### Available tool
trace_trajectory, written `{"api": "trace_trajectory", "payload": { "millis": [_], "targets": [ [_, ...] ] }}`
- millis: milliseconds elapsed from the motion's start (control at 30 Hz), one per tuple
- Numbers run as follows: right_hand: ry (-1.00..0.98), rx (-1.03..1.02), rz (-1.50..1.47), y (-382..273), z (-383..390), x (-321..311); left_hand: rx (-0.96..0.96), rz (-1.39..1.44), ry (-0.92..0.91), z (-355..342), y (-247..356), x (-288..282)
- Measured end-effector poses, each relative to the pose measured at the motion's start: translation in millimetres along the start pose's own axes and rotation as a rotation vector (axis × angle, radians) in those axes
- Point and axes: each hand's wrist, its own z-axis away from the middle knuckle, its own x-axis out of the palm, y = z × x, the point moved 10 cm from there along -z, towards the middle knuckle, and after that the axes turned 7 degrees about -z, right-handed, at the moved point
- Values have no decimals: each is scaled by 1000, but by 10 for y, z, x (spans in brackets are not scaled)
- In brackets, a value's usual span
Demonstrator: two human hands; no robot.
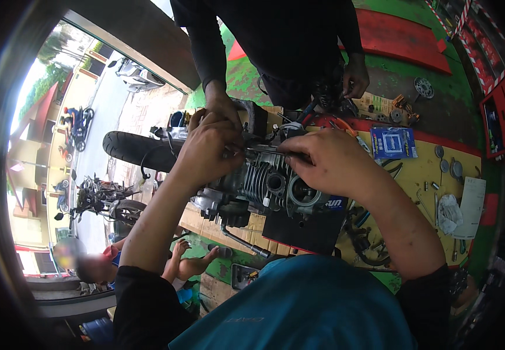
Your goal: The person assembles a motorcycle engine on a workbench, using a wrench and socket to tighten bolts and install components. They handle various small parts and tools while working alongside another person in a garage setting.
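Note:
A grey motorcycle engine (261,182) with a finned cylinder lies on the bench in front of me. My left hand (210,146) is bent over its far left side, fingers curled together; whatever they grip is hidden. Against the far edge of the cylinder, my right hand (325,160) has its thumb and fingers pinched. A thin metal edge shows by those fingertips, but I cannot tell whether it is held or part of the engine. A round open bore (305,191) faces up below my right hand.
Across the bench stands a person in black, one hand (223,109) beside my left, the other (356,76) farther right. A blue blister pack (393,143), paper sheet (470,207) and loose parts lie right. A ratchet handle (244,242) projects nearby. Someone sits lower left (98,268).

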Motion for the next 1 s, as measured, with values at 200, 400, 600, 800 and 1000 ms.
{"api": "trace_trajectory", "payload": {
  "millis": [200,400,600,800,1000],
  "targets": [
    [38,-60,37,-60,27,57,75,-70,233,251,16,64],
    [116,-71,41,-116,51,84,-61,-18,375,377,-65,87],
    [150,-44,98,-220,97,126,-75,7,351,384,-133,103],
    [160,-60,188,-386,148,144,-68,19,365,389,-121,135],
    [161,-11,255,-416,164,222,-66,96,407,364,-151,122]
  ]
}}
